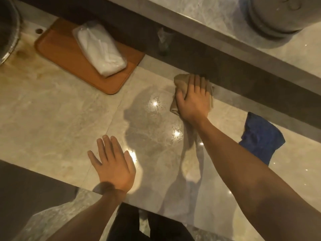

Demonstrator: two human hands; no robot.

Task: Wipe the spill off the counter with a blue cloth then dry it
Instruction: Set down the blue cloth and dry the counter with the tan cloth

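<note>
Blue cloth (pixel 260 136): lying crumpled on the counter (pixel 52 119), right of the right forearm, near the raised ledge (pixel 225 44); no hand is touching it.
Right hand (pixel 192 98): pressing flat, fingers spread, on a tan cloth (pixel 178 84) that is bunching under the palm, close against the dark wall below the ledge.
Left hand (pixel 112 164): resting palm down with fingers released and spread on the bare counter, near the front edge, grasping nothing.
Edges: the counter's front edge is running diagonally just behind the left wrist; the dark wall under the ledge is closing off the far side just past the right fingertips.
Open room: bare polished stone is stretching between the two hands and leftward toward an orange mat (pixel 83 54).
Mat: holding a white folded bundle (pixel 100 49) in clear wrap, well apart from both hands.
Hard to make out: the stone is glaring with bright light spots and arm shadows, so any wetness is impossible to tell from shine.
Cut off: a grey round vessel (pixel 271 20) on the ledge and a dark round rim (pixel 8 30) at far left are running out of view.
Hidden: most of the tan cloth is sitting under the right hand.
</note>
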